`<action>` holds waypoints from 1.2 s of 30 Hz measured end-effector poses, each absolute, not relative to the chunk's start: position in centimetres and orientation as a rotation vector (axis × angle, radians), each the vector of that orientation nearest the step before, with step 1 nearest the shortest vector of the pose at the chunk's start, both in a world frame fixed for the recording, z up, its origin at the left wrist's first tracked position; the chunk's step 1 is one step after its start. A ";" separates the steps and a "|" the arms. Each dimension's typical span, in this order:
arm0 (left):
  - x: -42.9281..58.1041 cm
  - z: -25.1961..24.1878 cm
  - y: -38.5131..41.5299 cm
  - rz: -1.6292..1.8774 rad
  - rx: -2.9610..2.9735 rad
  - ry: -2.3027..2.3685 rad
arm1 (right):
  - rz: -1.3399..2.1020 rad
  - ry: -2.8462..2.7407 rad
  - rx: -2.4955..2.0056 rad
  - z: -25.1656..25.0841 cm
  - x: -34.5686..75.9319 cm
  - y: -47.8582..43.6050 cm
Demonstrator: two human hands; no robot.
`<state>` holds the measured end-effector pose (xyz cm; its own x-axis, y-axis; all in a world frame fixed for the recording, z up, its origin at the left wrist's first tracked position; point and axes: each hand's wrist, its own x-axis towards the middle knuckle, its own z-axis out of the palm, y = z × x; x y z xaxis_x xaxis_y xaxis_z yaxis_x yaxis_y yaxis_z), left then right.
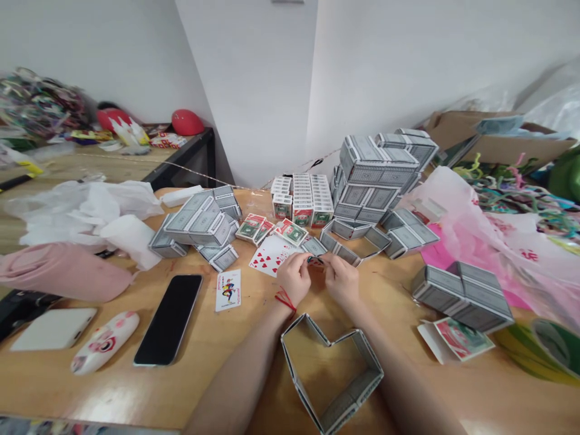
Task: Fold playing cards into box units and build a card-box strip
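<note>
Over the middle of the table, my left hand (295,279) and my right hand (339,279) come close together, fingers pinched on a small playing card (316,261) seen nearly edge-on. Red strings circle my left wrist. Between my forearms stands a heart-shaped frame (335,411) of folded cards, hollow inside. Just beyond my hands are fanned playing cards (267,257) with red hearts and a similar card frame (357,232). A joker card (228,290) lies face up to the left of my left hand.
Folded-card blocks stand stacked at the back right (371,175), left (199,223) and right (462,296). Boxed card decks (302,202) are piled at the back. A phone (169,320), a decorated mouse (105,342), an opened card box (457,338) and green tape (539,350) lie around.
</note>
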<state>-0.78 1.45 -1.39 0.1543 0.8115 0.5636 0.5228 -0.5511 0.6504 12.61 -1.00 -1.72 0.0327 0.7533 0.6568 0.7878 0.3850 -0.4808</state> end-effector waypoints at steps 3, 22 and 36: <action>-0.8 -1.3 1.4 1.341 2.111 1.293 | 0.048 -1.676 -1.398 -2.0 12.7 -1.0; -0.5 -0.7 1.6 1.395 2.097 1.206 | 0.141 -1.580 -1.421 -1.3 13.2 -1.0; -0.7 -0.8 1.9 1.414 2.085 1.280 | 0.194 -1.603 -1.535 -1.4 12.3 -1.4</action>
